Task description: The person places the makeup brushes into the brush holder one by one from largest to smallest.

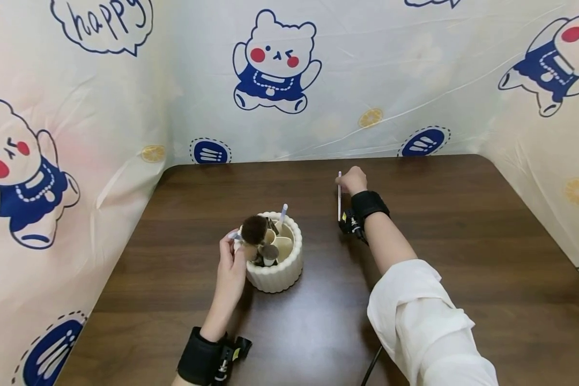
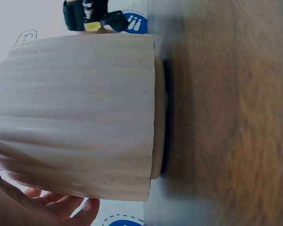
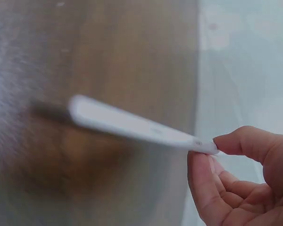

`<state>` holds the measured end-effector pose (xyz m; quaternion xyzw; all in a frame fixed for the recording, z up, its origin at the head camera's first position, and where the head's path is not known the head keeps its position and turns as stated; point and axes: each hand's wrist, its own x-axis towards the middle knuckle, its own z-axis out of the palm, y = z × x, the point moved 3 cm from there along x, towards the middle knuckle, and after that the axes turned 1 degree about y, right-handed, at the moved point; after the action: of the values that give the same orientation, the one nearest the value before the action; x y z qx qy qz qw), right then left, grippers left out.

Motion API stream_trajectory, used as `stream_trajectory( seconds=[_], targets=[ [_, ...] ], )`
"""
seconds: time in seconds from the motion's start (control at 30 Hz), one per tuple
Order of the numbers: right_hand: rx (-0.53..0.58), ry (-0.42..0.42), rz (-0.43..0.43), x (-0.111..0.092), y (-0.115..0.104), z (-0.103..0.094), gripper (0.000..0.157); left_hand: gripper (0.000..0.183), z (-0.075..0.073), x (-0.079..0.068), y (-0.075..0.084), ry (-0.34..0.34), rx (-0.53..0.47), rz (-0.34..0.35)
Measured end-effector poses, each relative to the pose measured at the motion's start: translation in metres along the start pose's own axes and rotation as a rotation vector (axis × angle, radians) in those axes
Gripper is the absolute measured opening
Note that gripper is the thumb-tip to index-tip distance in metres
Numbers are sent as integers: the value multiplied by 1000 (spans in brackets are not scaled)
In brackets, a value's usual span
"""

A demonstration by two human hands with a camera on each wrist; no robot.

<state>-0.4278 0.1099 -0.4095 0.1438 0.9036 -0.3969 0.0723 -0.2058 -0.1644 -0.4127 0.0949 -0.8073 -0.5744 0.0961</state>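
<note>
A ribbed cream brush holder (image 1: 275, 279) stands on the table left of centre. Inside its divided top are a large dark fluffy makeup brush (image 1: 254, 230), a smaller greyish brush (image 1: 269, 252) and a pale-tipped stick (image 1: 283, 212). My left hand (image 1: 231, 268) grips the holder's left side; in the left wrist view its fingertips (image 2: 87, 209) lie along the ribbed wall. Farther back and right, my right hand (image 1: 354, 181) pinches one end of a slim white stick (image 3: 127, 125) between thumb and fingers. The stick's exact kind cannot be told.
The dark wooden table (image 1: 463, 230) has its back edge near my right hand. Pale curtains (image 1: 183, 64) with printed bears surround the back and sides. A black cable (image 1: 371, 366) hangs below my right sleeve.
</note>
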Motion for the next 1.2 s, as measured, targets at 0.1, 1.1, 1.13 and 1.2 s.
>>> stream_trajectory(
  seconds=[0.1, 1.1, 1.13, 1.2],
  targets=[
    [55, -2, -29, -5, -7, -13, 29, 40, -1, 0, 1, 3, 13, -12],
    [369, -227, -505, -143, -75, -69, 15, 48, -2, 2, 0, -35, 60, -33],
    [373, -241, -514, -148, -75, -68, 14, 47, -2, 1, 1, -34, 62, -33],
    [387, -265, -529, -156, -75, -64, 13, 47, -2, 1, 1, -33, 60, -31]
  ],
)
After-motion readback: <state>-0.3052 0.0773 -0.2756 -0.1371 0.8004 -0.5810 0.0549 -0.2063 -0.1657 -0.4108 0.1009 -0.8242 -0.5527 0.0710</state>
